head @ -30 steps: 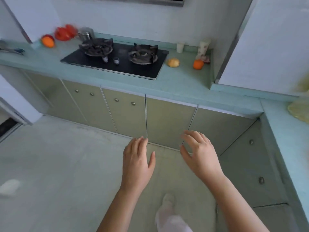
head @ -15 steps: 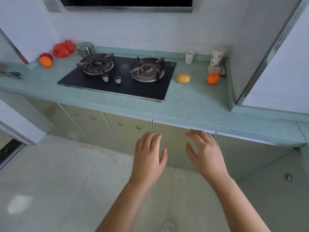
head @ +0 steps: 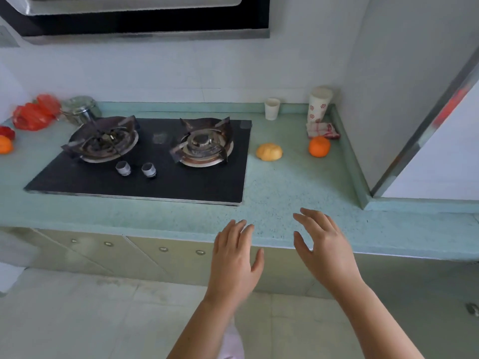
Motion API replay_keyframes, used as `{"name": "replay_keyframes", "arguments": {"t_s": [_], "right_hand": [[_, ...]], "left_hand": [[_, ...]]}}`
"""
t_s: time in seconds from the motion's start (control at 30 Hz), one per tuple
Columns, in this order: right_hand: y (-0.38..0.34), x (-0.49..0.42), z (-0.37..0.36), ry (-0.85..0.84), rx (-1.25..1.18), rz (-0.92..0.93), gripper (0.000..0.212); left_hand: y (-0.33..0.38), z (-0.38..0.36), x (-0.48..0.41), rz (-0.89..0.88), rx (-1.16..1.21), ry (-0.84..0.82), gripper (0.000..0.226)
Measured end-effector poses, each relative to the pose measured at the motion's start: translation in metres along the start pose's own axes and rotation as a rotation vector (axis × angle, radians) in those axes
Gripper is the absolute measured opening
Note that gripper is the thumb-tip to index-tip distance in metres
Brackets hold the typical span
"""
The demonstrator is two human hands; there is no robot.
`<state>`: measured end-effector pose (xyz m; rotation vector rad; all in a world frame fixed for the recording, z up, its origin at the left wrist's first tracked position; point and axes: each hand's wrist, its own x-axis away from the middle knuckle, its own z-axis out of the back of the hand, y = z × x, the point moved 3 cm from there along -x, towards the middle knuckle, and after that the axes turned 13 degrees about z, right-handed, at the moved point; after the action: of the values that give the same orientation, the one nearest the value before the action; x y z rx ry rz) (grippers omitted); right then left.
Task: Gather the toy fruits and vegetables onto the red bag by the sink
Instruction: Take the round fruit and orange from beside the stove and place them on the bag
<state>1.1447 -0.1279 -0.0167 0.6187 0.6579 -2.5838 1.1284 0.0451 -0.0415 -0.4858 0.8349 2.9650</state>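
At the counter's (head: 285,193) front edge, L hand (head: 234,260) & R hand (head: 326,250) hover w/ fingers spread, holding nothing. Toy orange (head: 319,146) sits near the back R corner, touching a red-white cloth (head: 322,130). Yellow toy (head: 269,151) lies btwn it & the stove (head: 145,177). Far L: red bag (head: 33,112) beside a metal pot (head: 80,110), w/ another orange toy (head: 4,144) & a red toy (head: 6,132) near it.

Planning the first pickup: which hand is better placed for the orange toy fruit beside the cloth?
Right, probably. The right hand, open, is nearer the orange toy fruit; the left hand is farther, toward the stove.
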Motion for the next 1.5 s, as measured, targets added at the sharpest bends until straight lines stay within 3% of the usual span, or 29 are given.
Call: {"name": "replay_keyframes", "arguments": {"t_s": [0.33, 0.7, 1.2, 1.5], "right_hand": [[0.02, -0.123, -0.061, 0.049, 0.1, -0.128, 0.033], [0.08, -0.171, -0.087, 0.048, 0.163, -0.289, 0.034], [0.234, -0.212, -0.104, -0.024, 0.089, -0.432, 0.041], [0.303, -0.23, -0.12, -0.075, 0.057, -0.492, 0.046]], "left_hand": [[-0.055, -0.019, -0.155, -0.146, 0.053, -0.094, 0.041], [-0.064, -0.074, -0.247, -0.239, 0.043, -0.196, 0.04], [-0.019, -0.164, -0.337, -0.147, 0.056, -0.278, 0.05], [-0.014, -0.216, -0.365, -0.092, -0.069, -0.349, 0.054]]}}
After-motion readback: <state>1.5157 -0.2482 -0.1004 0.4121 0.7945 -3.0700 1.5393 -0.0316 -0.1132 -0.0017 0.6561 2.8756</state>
